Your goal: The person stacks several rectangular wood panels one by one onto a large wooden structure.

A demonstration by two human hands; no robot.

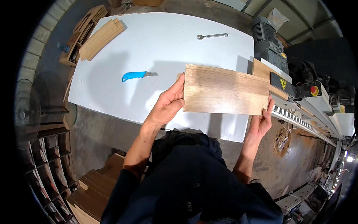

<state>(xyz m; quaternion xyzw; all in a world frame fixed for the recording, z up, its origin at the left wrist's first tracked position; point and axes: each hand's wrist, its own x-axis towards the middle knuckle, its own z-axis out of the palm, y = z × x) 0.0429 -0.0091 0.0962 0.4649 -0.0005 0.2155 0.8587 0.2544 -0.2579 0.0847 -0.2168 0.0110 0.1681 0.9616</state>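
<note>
A flat wooden board with light brown grain is held up above the white table. My left hand grips its left edge, thumb on the near face and fingers reaching behind. At the lower right corner my right hand pinches the board, its fingers partly hidden. To the left of the board, a blue-handled utility knife lies on the table with its blade out. Beyond the board lies a metal wrench.
Several wooden strips are stacked at the table's far left. On the right stands a machine with a grey motor, a red stop button and a long toothed rail. Brown boards are piled at the lower left, beside a shelf.
</note>
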